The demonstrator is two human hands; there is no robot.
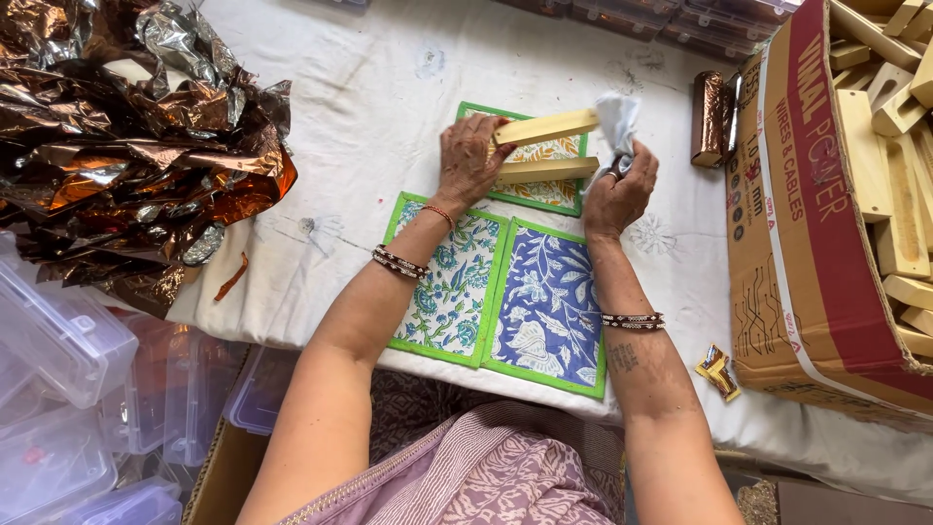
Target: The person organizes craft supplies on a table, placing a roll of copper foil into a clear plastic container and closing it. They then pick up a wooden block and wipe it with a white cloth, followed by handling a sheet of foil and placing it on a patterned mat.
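Observation:
My left hand (468, 157) grips a pale wooden piece (546, 126) with two long prongs, held just above a green-edged patterned mat (556, 192). Close beside the prong ends, my right hand (618, 192) is closed around a small crumpled whitish cloth (616, 119). Two more printed mats lie nearer me: a teal floral one (449, 284) and a blue floral one (546, 309), side by side on the white cloth-covered table (369, 97).
A heap of crinkled copper foil (126, 146) fills the left. A cardboard box (797, 224) of wooden pieces stands at the right, with a foil-wrapped block (709, 117) beside it. Clear plastic boxes (68, 389) are stacked at lower left. A small foil scrap (717, 371) lies near the front edge.

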